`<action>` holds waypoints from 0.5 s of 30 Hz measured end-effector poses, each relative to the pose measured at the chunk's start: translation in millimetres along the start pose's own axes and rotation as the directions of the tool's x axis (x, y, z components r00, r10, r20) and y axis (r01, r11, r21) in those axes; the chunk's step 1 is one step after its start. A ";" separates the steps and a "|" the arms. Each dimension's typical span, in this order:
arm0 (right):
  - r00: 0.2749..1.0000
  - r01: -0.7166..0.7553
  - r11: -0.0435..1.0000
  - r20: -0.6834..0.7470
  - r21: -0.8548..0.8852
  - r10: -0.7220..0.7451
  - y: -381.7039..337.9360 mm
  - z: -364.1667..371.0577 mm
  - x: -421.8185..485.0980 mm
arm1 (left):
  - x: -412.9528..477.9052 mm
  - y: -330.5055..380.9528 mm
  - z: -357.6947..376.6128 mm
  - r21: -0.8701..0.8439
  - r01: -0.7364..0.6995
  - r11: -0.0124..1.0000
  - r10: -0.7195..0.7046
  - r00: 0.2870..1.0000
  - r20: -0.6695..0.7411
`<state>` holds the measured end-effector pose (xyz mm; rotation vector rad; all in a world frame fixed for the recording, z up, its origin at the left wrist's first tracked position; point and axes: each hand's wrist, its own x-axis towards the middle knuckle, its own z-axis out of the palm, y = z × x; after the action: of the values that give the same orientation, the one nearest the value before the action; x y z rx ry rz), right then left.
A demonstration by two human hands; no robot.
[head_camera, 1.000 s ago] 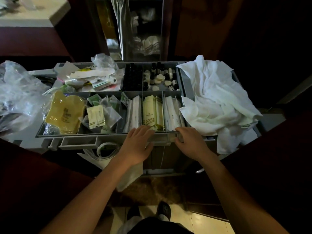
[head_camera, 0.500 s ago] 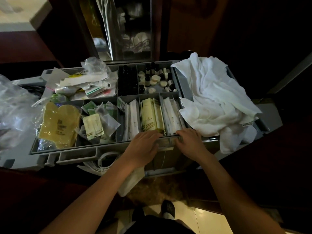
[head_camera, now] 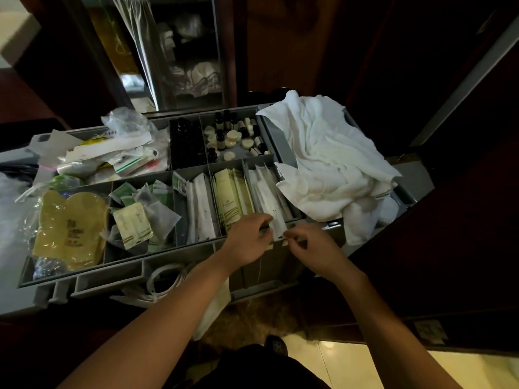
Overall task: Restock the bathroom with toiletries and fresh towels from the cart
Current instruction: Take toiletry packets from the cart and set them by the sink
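since the slim white packet (head_camera: 276,220) is light, thin and bendy, a pinch on its near end looks the right hold, and both grips are there: the left hand (head_camera: 248,238) pinches its side, the right hand (head_camera: 314,249) curls fingertips on its lower corner. it stands in the front right compartment of the cart tray (head_camera: 168,256), beside cream sachets (head_camera: 233,197). dividers (head_camera: 248,186) hem it in and a crumpled towel (head_camera: 331,164) overhangs the right; open room lies upward.

Towel heap (head_camera: 331,161) over tray's (head_camera: 179,249) right edge
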<state>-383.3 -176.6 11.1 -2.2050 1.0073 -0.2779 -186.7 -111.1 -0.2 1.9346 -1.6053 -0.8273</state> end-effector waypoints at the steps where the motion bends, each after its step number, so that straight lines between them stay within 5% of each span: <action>1: 1.000 0.000 1.000 0.002 0.004 0.000 -0.8 0.1 -4.4 | 1.2 1.2 2.8 -0.011 0.014 1.000 -0.014 0.999 -0.030; 7: 1.000 -0.007 1.000 -0.012 0.029 0.008 -2.8 3.3 -22.5 | 8.7 4.5 7.0 -0.326 0.202 0.923 -0.232 0.971 -0.053; 15: 0.999 0.035 0.999 -0.023 0.013 -0.035 -5.5 8.7 -35.8 | 15.5 8.9 14.6 -0.404 0.257 0.878 -0.349 0.922 -0.170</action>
<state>-400.3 -143.5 11.3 -2.2134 0.9770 -0.3249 -201.4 -127.9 -6.4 1.9379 -0.9305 -0.9067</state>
